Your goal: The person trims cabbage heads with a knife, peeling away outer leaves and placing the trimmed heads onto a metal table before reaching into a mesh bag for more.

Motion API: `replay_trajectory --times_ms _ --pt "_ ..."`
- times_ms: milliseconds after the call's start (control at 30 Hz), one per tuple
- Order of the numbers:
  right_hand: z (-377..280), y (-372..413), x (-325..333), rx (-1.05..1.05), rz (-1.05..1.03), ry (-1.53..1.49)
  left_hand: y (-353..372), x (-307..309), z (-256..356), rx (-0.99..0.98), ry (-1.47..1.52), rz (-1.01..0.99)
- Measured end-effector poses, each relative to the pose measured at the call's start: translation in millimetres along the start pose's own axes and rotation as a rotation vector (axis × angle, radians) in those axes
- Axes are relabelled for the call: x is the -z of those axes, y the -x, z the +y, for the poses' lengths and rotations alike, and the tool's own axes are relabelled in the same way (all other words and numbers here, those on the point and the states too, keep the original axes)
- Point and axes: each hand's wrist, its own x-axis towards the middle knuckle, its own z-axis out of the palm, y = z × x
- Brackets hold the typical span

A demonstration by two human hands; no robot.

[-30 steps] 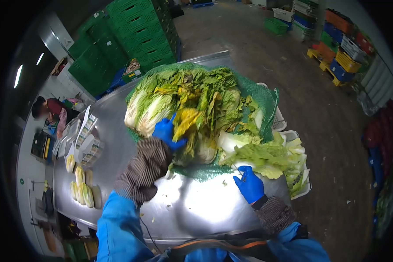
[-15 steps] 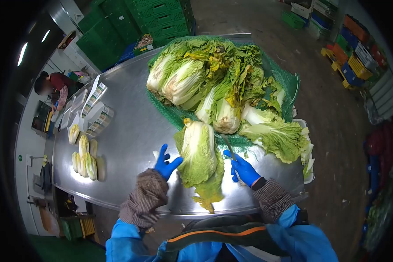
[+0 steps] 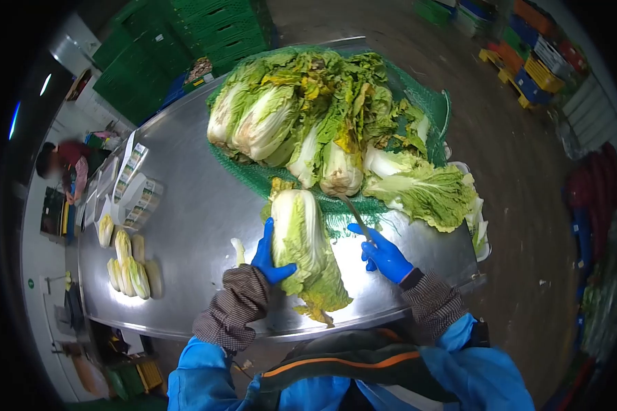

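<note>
A napa cabbage [image 3: 299, 229] with ragged, yellowing outer leaves lies on the steel table near its front edge. My left hand [image 3: 272, 259], in a blue glove, grips its left side, fingers along the edge and thumb across the lower leaves. In my blue-gloved right hand [image 3: 385, 259] is a knife [image 3: 356, 216], its blade slanting up and left, clear of the cabbage. Behind lies a heap of napa cabbages [image 3: 271, 123] on a green net sack [image 3: 253, 179], some leaves brown and yellow. A loose leaf [image 3: 428, 195] rests on the right of the heap.
On the left of the steel table [image 3: 185, 226] lie several small trimmed cabbages [image 3: 127, 270] and printed label strips [image 3: 140, 202]. A white container [image 3: 483, 240] with leaves adjoins the right edge. Green crates [image 3: 223, 31] are stacked behind; another person [image 3: 72, 161] works at far left.
My left hand has moved onto the cabbage's left side and closed on it, and the cabbage has turned slightly. My right hand still holds the knife. The camera view has shifted.
</note>
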Motion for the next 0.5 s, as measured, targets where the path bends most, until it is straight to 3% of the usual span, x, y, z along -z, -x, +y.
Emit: replay_trajectory --times_ms 33,133,167,233,267,333,367,500 --pt "0.5 -6.5 2.4 -0.025 0.002 0.038 -5.7 5.2 -10.4 -0.052 0.120 -0.058" --pt "14.9 -37.4 6.6 -0.098 0.044 0.094 -33.9 31.9 -12.8 0.329 0.394 -0.215" --pt "17.6 -48.4 1.4 -0.075 0.050 0.113 -46.4 34.2 21.3 0.442 0.476 -0.256" --pt "44.5 -76.5 -10.3 0.037 0.067 0.176 -54.7 -0.1 13.8 0.383 0.064 -0.011" --pt "60.5 -85.6 -22.7 0.211 0.094 0.363 -56.6 -17.9 13.2 0.348 -0.142 0.112" --pt "54.8 -82.6 -45.1 0.216 0.265 0.528 -43.6 -54.0 37.4 0.314 -0.430 0.132" --pt "41.3 -73.0 -44.1 0.182 0.206 0.528 -40.2 -59.2 46.6 0.287 -0.476 0.193" --pt "29.4 -52.4 -62.3 -0.042 0.123 0.309 -40.0 -27.3 29.3 0.215 0.216 0.099"
